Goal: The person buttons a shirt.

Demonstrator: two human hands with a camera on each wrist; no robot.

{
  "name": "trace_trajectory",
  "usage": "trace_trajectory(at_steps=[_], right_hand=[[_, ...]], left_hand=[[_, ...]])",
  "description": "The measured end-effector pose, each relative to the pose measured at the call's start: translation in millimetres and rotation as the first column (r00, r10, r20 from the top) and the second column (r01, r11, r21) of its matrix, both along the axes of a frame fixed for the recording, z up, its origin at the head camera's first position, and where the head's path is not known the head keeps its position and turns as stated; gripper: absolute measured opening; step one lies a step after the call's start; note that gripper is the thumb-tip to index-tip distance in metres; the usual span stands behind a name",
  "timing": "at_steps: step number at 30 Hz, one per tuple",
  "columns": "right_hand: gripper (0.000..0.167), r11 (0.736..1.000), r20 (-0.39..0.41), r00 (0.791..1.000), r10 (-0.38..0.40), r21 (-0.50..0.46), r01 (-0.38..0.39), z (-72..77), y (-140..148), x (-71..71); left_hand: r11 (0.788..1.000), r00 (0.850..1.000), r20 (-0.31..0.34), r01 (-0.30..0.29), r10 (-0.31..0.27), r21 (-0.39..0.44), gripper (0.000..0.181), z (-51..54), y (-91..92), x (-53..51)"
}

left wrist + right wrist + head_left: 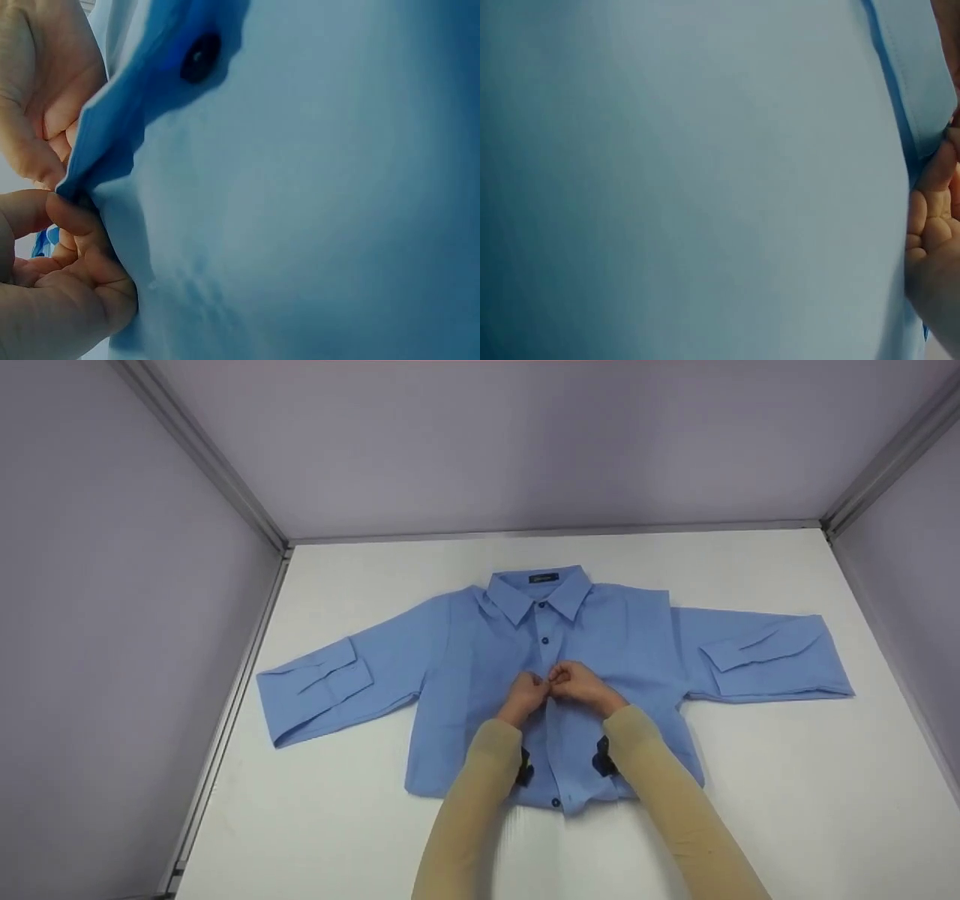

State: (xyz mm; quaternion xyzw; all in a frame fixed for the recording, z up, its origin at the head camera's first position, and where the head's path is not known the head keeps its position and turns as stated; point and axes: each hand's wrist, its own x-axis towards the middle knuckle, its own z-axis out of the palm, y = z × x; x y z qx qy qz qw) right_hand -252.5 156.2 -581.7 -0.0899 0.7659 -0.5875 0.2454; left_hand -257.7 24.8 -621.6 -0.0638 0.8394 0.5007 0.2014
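Observation:
A blue long-sleeved shirt (442, 720) lies front side up, its collar (574, 591) away from me. At mid-chest, my left hand (526, 694) and right hand (581, 688) meet, fingertips close together, both pinching the front placket. Close up in the left wrist view, the fingers of my left hand (67, 281) grip the cloth edge, and the right hand (52, 82) holds it just above. A dark button (201, 57) shows on the lifted strip. In the right wrist view, curled fingers of my right hand (934, 217) hold the edge. Whatever lies between the fingertips is hidden.
Dark buttons sit on the placket above the hands, one being the upper chest button (545, 640); a bottom button (556, 802) is near the hem. Both sleeves spread sideways, cuffs folded back. The white table (352, 840) has grey panel walls (420, 450) behind and beside it.

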Motion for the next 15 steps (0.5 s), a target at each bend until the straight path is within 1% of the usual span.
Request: trace_trajectory(at_steps=[1,3,4,6,7,8,9,10,11,13,15], right_hand=[[0.011,1.0,0.004,1.0,-0.004,0.005,0.004,3.2,-0.7,0.6],[0.01,1.0,-0.002,1.0,-0.007,0.006,0.007,3.1,-0.6,0.5],[0.01,1.0,-0.003,1.0,-0.002,0.009,0.002,8.0,-1.1,2.1],[0.011,1.0,-0.013,1.0,0.007,0.014,-0.007,16.3,-2.0,4.6],[0.012,1.0,-0.009,1.0,0.006,0.014,-0.006,18.7,-2.7,5.6],[0.012,1.0,-0.012,1.0,0.01,0.017,-0.01,18.5,-2.6,5.8],[0.013,1.0,-0.015,1.0,0.014,0.02,-0.014,17.3,-2.7,5.5],[0.013,1.0,-0.017,1.0,0.016,0.02,-0.015,14.1,-2.2,4.6],[0.013,1.0,-0.019,1.0,0.014,0.017,-0.014,10.2,-1.6,3.3],[0.013,1.0,-0.021,1.0,0.015,0.02,-0.015,2.5,-0.4,0.6],[0.011,1.0,-0.021,1.0,0.015,0.026,-0.014,-4.3,0.7,-1.6]], left_hand=[[1.0,1.0,-0.005,0.004,-0.004,-0.009,0.03,-3.8,0.4,-1.8],[1.0,1.0,-0.005,0.005,-0.005,-0.017,0.029,-7.3,0.9,-3.8],[1.0,1.0,-0.002,0.009,-0.009,-0.02,0.028,15.0,-0.1,4.3],[1.0,1.0,0.008,0.02,-0.02,0.001,0.03,19.1,-3.3,7.1],[0.999,0.999,0.043,0.017,-0.015,-0.029,0.028,36.1,-2.7,13.0],[1.0,0.999,0.036,0.016,-0.015,-0.027,0.027,40.9,-3.2,15.9],[0.999,1.0,0.015,0.02,-0.019,-0.03,0.025,43.5,-3.6,18.8],[0.999,1.0,0.008,0.021,-0.021,-0.029,0.024,45.8,-3.9,20.2],[0.999,1.0,0.014,0.02,-0.019,-0.031,0.025,46.4,-3.8,19.9],[0.999,1.0,0.027,0.014,-0.013,-0.034,0.023,42.7,-3.2,16.5],[0.998,1.0,0.018,0.015,-0.014,-0.064,0.017,38.7,-0.6,14.4]])
